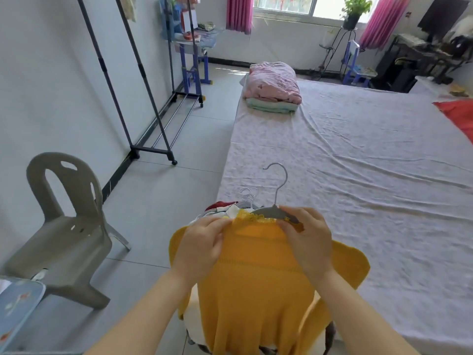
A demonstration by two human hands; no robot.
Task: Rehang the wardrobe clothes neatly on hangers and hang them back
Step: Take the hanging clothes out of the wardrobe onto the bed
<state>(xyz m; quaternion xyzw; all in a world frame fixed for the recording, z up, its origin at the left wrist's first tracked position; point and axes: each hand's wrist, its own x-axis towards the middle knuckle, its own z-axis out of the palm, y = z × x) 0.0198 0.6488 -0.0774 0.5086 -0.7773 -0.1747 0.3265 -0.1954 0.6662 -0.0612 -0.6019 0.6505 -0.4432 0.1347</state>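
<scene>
The left hand [202, 243] is pinching the lace neckline of the yellow garment [256, 290] between the thumb and curled fingers. The right hand [308, 239] is grasping the opposite side of the same neckline together with one arm of the grey hanger [268, 213], with its fingers curling over that arm. Neither hand is released.

The hanger body is lying between the two hands, partly inside the neckline. Its metal hook [280, 192] is rising just beyond the right hand's fingertips, with the open end pointing toward the left hand's side.

The garment is hanging from both hands back toward the person, and its sleeves are spreading outward past each wrist. More fabric is showing under the hem, below the forearms; what it is cannot be told.

Just beyond the left hand's fingers, a pile of clothes [225, 208] with several wire hooks is lying near the corner of the bed [358, 162]. The bed is extending forward of the right hand, and folded bedding [273, 84] is sitting on it well beyond both hands.

A clothes rack [153, 98] is standing against the wall, forward and outward of the left hand. A grey plastic chair [64, 226] is standing outward of the left hand, well apart from it.
</scene>
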